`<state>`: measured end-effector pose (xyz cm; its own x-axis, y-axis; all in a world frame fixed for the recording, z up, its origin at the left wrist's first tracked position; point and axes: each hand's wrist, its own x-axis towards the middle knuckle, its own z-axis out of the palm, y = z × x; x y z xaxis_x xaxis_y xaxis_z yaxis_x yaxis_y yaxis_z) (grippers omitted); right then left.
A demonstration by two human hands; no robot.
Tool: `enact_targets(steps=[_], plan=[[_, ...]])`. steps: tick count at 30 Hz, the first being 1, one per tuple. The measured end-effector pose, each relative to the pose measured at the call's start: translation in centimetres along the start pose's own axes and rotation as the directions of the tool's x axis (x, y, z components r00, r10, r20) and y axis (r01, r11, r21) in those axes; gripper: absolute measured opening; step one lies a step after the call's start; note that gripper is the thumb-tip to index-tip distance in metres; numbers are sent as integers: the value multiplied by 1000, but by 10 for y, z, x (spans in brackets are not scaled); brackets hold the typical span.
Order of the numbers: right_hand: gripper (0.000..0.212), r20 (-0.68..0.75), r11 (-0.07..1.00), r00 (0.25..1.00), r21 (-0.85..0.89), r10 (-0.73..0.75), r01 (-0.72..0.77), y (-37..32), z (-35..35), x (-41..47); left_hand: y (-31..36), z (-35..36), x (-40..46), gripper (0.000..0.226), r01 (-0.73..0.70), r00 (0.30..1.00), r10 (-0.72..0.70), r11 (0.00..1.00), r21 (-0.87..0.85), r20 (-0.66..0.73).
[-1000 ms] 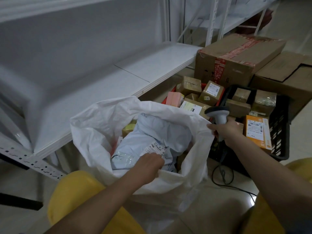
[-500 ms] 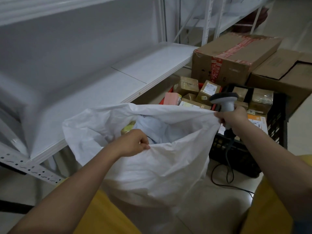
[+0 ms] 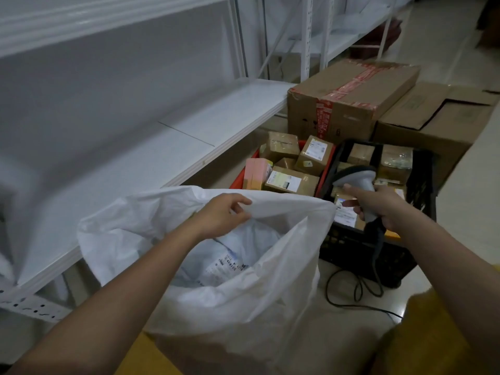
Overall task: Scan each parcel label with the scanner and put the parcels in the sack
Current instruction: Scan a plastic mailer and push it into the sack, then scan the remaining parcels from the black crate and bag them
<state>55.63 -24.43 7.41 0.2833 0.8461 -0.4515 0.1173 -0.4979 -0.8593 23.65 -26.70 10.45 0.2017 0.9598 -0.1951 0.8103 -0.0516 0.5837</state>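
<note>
Inside the white sack [image 3: 243, 280] lies a pale mailer bag [image 3: 230, 255], its barcode label too blurred to read. The left hand [image 3: 221, 215] pinches the sack's far rim. The right hand [image 3: 378, 204] grips the scanner [image 3: 357, 180] over the black crate [image 3: 422, 185]; labelled cardboard parcels [image 3: 311, 155] fill the red crate [image 3: 238, 180] beside it.

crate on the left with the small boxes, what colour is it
Red; the crate's rim shows between the boxes in the head view.
</note>
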Motion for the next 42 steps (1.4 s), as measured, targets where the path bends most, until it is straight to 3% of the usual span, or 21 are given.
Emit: enact_targets(steps=[3, 5, 8, 12, 14, 16, 17, 20, 23, 25, 30, 33, 36, 39, 42], plan=[[59, -18, 999, 999, 9, -37, 37, -8, -24, 15, 33, 13, 37, 38, -27, 998, 29, 998, 53, -50], [62, -2, 999, 999, 0, -48, 48, -8, -40, 25, 53, 22, 66, 39, -11, 1000, 12, 998, 67, -4], [47, 40, 998, 997, 24, -60, 59, -8, -59, 44, 70, 43, 114, 42, 126, 979, -142, 985, 120, 143], [38, 16, 995, 997, 64, -76, 75, -13, -70, 77, 76, 71, 170, 67, 387, 883, -375, 922, 14, 281], [29, 9, 994, 997, 74, -82, 81, -15, -76, 91, 87, 78, 192, 59, 326, 889, -381, 916, 234, 255], [23, -8, 993, 997, 91, -80, 81, -12, -86, 103, 111, 87, 218, 32, 143, 970, -219, 868, 475, 108], [23, -21, 994, 997, 84, -71, 72, -8, -92, 110, 124, 96, 233, 22, 82, 991, -121, 870, 486, 49], [32, -61, 998, 998, 67, 6, -2, 7, -107, 133, 160, 140, 268, 14, 41, 992, -74, 955, 293, 103], [44, -99, 982, 989, 162, 110, -93, 22, -116, 154, 168, 204, 287, 26, 240, 927, -252, 968, 77, 276], [54, -126, 970, 979, 202, 162, -135, 29, -120, 168, 157, 242, 298, 43, 341, 873, -345, 937, 73, 346], [47, -161, 970, 971, 197, 176, -143, 32, -117, 180, 118, 305, 314, 43, 426, 804, -478, 878, 219, 353], [35, -103, 979, 983, 154, 153, -136, 29, -116, 176, 115, 312, 315, 35, 497, 782, -491, 863, 90, 384], [30, -111, 987, 986, 117, 121, -108, 22, -121, 173, 123, 312, 317, 41, 615, 739, -504, 776, -141, 447], [31, -144, 992, 986, 107, 80, -65, 17, -124, 172, 125, 313, 319, 67, 667, 722, -482, 677, -312, 497], [32, -137, 989, 988, 138, 70, -51, 13, -124, 170, 122, 317, 319, 59, 697, 712, -463, 558, -450, 528]])
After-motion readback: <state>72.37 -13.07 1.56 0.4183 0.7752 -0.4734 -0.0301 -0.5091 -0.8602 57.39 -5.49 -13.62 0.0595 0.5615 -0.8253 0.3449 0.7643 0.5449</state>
